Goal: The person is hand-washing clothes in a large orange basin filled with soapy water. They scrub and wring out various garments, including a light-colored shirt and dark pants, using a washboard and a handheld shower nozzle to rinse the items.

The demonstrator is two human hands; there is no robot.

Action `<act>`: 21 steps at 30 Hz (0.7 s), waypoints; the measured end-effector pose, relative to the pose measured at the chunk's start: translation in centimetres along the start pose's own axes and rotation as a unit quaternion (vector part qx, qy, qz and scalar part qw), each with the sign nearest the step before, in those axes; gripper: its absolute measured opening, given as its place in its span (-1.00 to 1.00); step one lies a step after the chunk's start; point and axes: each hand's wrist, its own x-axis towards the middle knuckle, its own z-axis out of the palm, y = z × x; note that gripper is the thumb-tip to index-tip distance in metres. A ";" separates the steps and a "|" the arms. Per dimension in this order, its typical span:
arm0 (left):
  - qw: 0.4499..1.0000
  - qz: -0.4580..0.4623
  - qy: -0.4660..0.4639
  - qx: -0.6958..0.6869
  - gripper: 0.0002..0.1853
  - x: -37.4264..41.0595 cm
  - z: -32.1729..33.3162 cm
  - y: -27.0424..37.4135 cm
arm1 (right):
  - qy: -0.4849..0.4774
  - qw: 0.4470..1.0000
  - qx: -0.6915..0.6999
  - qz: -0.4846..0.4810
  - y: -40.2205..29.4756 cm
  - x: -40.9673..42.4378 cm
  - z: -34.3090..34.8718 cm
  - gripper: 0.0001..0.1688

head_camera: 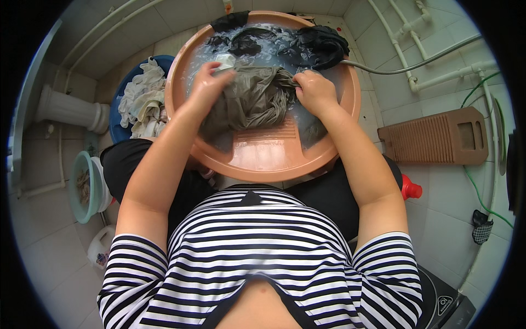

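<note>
A wet olive-grey garment [259,98] lies bunched over the ribbed washboard part [267,135] of a round orange plastic tub [263,174]. My right hand [314,88] grips a gathered edge of the garment at its right. My left hand [211,84], slightly blurred, is at the garment's upper left, beside a white block [225,61]; whether its fingers hold any cloth is not plain. Dark wet clothes [320,47] lie in the cloudy, sudsy water at the tub's far side, and one black piece [230,20] hangs over the rim.
A blue basin [119,127] of light-coloured clothes [144,98] stands left of the tub, with a pale green basin [86,214] nearer me. At right, a metal hose [378,72] reaches the tub, and a brown washboard [431,137] leans near wall pipes. A red bottle cap [413,190] shows beside my leg.
</note>
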 end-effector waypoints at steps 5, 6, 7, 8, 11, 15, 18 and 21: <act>0.827 0.178 -0.191 0.497 -0.48 -2.1 3.5 -1.0 | -0.009 0.992 -0.014 -0.127 -0.2 1.9 1.5 -0.71; 0.804 0.144 -0.235 0.527 -0.46 -1.5 4.0 -1.1 | -0.033 0.991 0.012 -0.128 0.2 1.9 2.9 -0.68; 0.811 0.139 -0.249 0.511 -0.47 -0.9 3.8 -1.4 | -0.057 0.989 0.040 -0.132 0.1 2.1 3.8 -0.66; 0.818 0.135 -0.263 0.493 -0.47 -0.2 3.5 -1.7 | -0.147 0.984 0.003 -0.103 0.3 2.3 4.1 -0.62; 0.828 0.122 -0.284 0.468 -0.45 1.9 2.7 -4.5 | -0.321 0.945 -0.031 0.049 0.2 3.1 4.6 -0.61; 0.891 0.054 -0.264 0.364 -0.50 3.8 2.9 -6.2 | -0.323 0.925 -0.010 0.202 2.2 4.5 8.9 -0.58; 0.939 0.048 -0.218 0.260 -0.56 4.0 2.1 -6.7 | -0.243 0.957 0.027 0.156 0.9 4.4 7.4 -0.69; 0.931 0.116 -0.135 0.320 -0.56 2.5 1.7 -2.9 | -0.005 0.990 0.131 -0.050 1.1 3.5 5.3 -0.78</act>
